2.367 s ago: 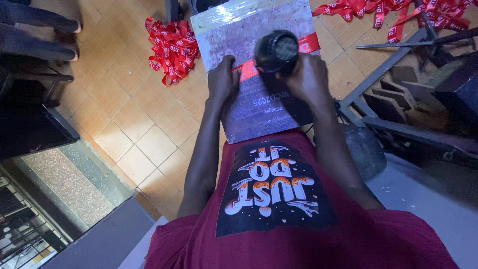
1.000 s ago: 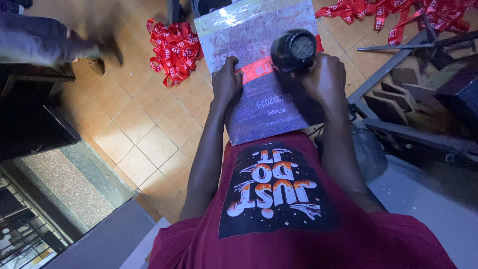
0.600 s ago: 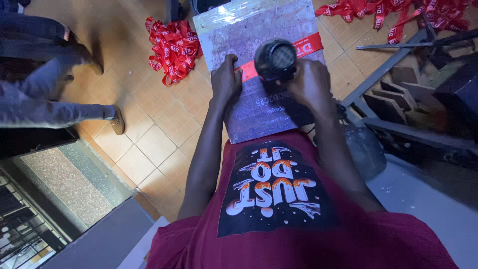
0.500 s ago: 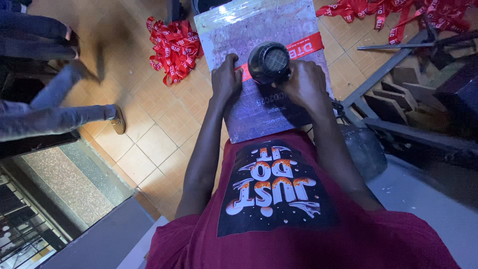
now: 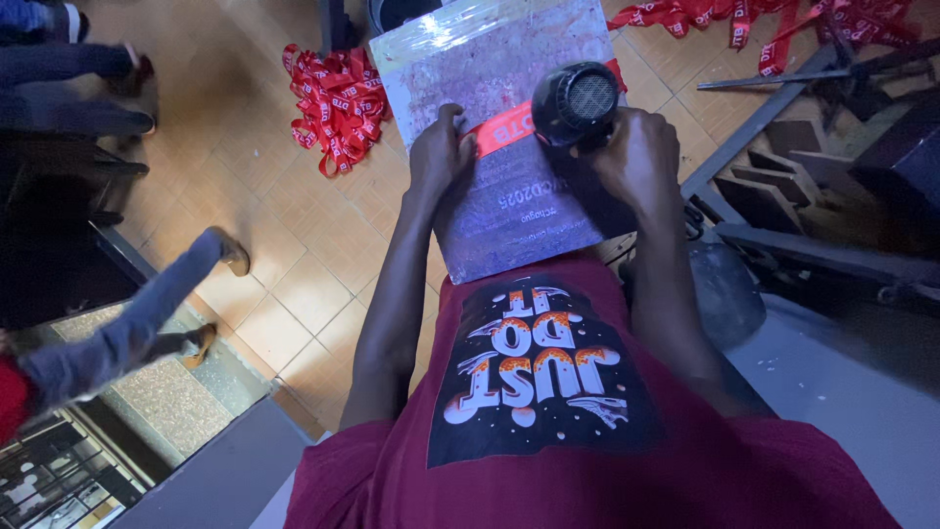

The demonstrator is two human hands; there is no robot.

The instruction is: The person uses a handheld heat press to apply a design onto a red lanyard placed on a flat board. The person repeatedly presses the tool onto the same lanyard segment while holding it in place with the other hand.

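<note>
A flat grey board (image 5: 499, 69) wrapped in shiny film lies across my lap, tilted away from me. A red printed ribbon (image 5: 504, 128) runs across it. My left hand (image 5: 441, 149) presses the ribbon's left end down on the board. My right hand (image 5: 634, 155) grips the handle of a black hair dryer (image 5: 576, 102), whose round grille sits over the ribbon's right part. I wear a dark red shirt with a printed front.
A heap of red ribbons (image 5: 338, 98) lies on the tiled floor left of the board; more ribbons (image 5: 754, 20) lie at the top right. A metal frame (image 5: 783, 98) stands at the right. Another person's legs (image 5: 127, 323) cross the floor at the left.
The hair dryer has slid back and forth along the ribbon and now sits toward its right. The other person has walked down the left side.
</note>
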